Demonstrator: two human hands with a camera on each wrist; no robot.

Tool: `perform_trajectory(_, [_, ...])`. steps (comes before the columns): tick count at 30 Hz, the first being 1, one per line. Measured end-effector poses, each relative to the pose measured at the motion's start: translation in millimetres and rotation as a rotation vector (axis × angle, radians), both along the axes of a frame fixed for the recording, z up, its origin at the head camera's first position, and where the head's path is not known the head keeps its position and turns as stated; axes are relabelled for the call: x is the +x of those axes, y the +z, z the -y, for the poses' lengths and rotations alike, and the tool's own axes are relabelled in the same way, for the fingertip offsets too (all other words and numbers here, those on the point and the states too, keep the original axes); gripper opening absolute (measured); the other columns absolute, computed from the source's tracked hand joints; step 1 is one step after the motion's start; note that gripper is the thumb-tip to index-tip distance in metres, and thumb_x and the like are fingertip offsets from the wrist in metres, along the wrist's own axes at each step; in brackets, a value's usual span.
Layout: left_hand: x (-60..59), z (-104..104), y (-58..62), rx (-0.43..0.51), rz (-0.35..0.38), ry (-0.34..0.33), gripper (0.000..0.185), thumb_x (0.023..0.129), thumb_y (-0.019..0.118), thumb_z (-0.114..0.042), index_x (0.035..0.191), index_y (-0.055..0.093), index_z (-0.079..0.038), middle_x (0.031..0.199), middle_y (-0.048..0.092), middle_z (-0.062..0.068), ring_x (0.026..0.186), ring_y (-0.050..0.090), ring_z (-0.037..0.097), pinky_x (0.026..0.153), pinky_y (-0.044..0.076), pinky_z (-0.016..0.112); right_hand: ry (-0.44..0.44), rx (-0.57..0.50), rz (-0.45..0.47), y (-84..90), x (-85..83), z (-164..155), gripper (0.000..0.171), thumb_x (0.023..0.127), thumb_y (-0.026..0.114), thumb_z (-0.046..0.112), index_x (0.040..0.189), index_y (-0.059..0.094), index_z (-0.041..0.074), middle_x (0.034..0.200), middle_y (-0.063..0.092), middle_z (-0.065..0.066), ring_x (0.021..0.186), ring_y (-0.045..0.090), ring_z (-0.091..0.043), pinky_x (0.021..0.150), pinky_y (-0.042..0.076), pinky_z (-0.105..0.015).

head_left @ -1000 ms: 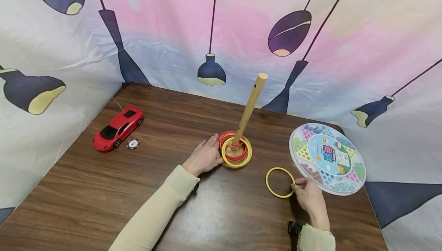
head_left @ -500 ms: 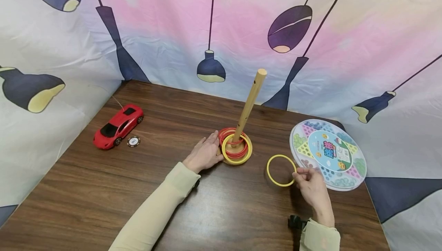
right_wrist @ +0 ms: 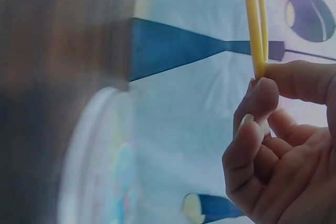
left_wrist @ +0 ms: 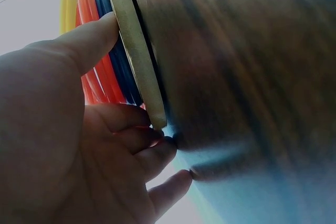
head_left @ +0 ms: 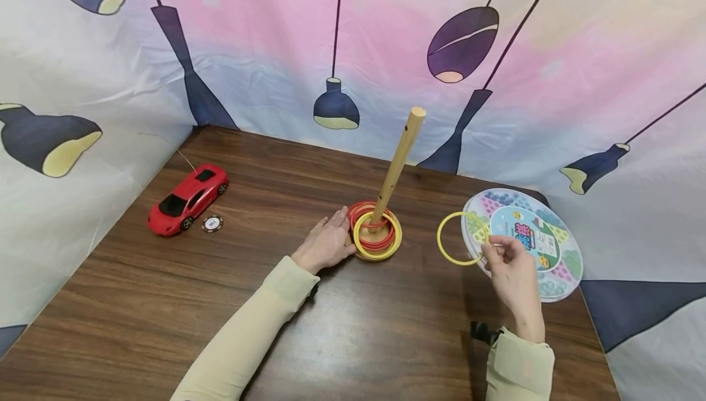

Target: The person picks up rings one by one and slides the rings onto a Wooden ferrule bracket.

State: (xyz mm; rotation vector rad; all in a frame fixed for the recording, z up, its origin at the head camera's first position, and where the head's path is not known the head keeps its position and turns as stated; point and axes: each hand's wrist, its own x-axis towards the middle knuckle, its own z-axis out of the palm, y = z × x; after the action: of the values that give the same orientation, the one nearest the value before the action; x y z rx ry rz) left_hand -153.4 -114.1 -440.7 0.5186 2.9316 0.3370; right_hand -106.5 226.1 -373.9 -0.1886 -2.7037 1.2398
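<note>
A person's right hand (head_left: 510,266) pinches a yellow ring (head_left: 459,238) by its lower right edge between thumb and fingertips, holding it lifted off the wooden table (head_left: 138,303), tilted up on edge with its open face toward the camera, between a ring stand and a round marble game box (head_left: 551,254). The right wrist view shows the ring edge-on as a thin vertical yellow band; most of its loop is cut off at the top. The wooden peg (head_left: 398,165) leans up and to the right from its round base (head_left: 380,252), carrying stacked red rings and 1 yellow ring (head_left: 377,248); the left wrist view also shows blue ones. The left hand (head_left: 326,244) rests open, fingers against the base edge. A red toy car (head_left: 187,200) and a poker chip (head_left: 212,224) lie far left
</note>
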Motion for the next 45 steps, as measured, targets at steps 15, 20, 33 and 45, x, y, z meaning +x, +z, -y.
perform_trajectory(15, [0.0, 0, 0.6, 0.015, 0.017, 0.008, 0.068, 0.095, 0.059, -0.041, 0.141, 0.044, 0.007, 0.157, 0.024, 0.018, 0.145, 0.024, 0.027, 0.114, 0.025, 0.047, 0.004, -0.235, -0.347, 66.2, -29.3, 27, 0.024, 0.091, 0.069, 0.015, 0.112, 0.066, 0.003, 0.08, 0.06, -0.001, 0.058, 0.056, -0.01, 0.055, 0.048, -0.016])
perform_trajectory(20, [1.2, 1, -1.8, 0.014, 0.005, 0.008, 0.068, 0.094, 0.06, -0.041, 0.14, 0.046, 0.007, 0.156, 0.026, 0.019, 0.144, 0.026, 0.028, 0.114, 0.026, 0.047, 0.049, -0.278, -0.384, 88.5, -35.6, 39, 0.025, 0.091, 0.069, 0.015, 0.113, 0.066, 0.004, 0.082, 0.06, -0.003, 0.06, 0.056, -0.014, 0.056, 0.049, -0.019])
perform_trajectory(33, [2.1, 0, -0.8, 0.022, 0.013, 0.012, 0.068, 0.095, 0.059, -0.04, 0.142, 0.044, 0.008, 0.156, 0.025, 0.019, 0.144, 0.025, 0.027, 0.114, 0.025, 0.047, 0.208, -0.495, -0.485, 131.4, -43.2, 76, 0.023, 0.088, 0.072, 0.009, 0.109, 0.068, 0.003, 0.083, 0.06, -0.009, 0.055, 0.051, -0.02, 0.054, 0.046, -0.023])
perform_trajectory(45, [2.7, 0, -0.8, 0.02, -0.002, 0.008, 0.068, 0.095, 0.057, -0.041, 0.141, 0.044, 0.007, 0.156, 0.027, 0.019, 0.144, 0.025, 0.027, 0.114, 0.025, 0.046, 0.237, -0.444, -0.462, 135.3, -51.9, 95, 0.021, 0.09, 0.07, 0.011, 0.109, 0.068, 0.004, 0.084, 0.061, -0.007, 0.055, 0.051, -0.019, 0.052, 0.043, -0.023])
